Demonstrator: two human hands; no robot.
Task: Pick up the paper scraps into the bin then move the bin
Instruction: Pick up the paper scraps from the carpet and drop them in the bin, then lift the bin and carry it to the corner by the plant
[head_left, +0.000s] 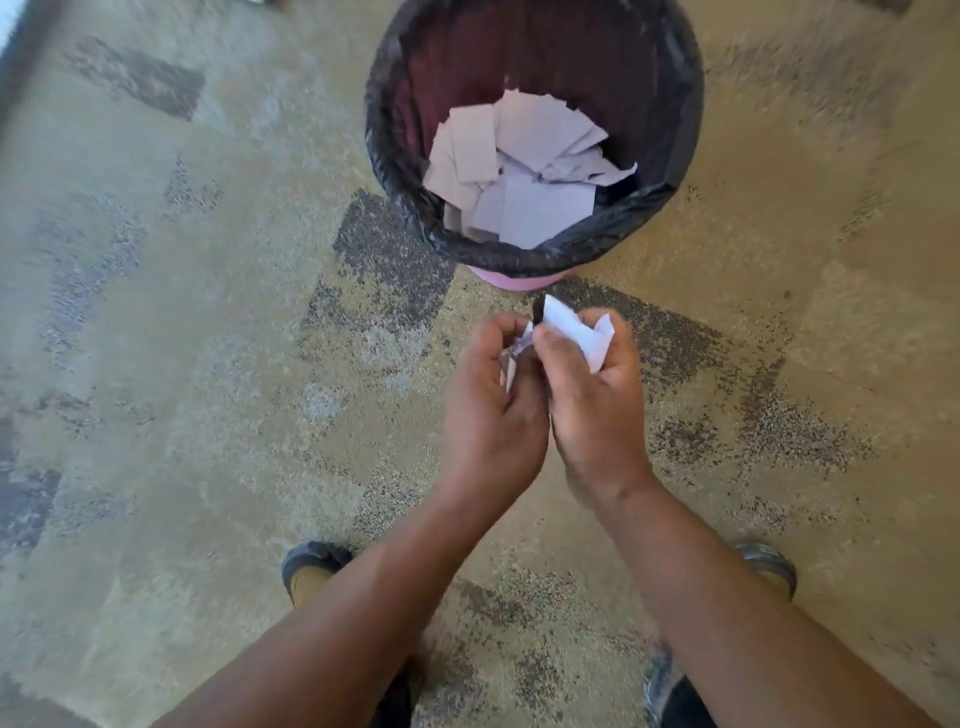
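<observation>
The bin (535, 260), lined with a black bag (395, 171), is seen standing on a mottled tan and grey carpet (182, 338), with bare carpet open on every visible side of it. White paper scraps (519, 171) are heaped inside it. Just in front of the bin, the left hand (493, 410) and right hand (592, 405) are held together, each grip curled round crumpled scraps (576, 327). No writing can be read. Two shoes (311, 564) are seen nearer than the bin.
</observation>
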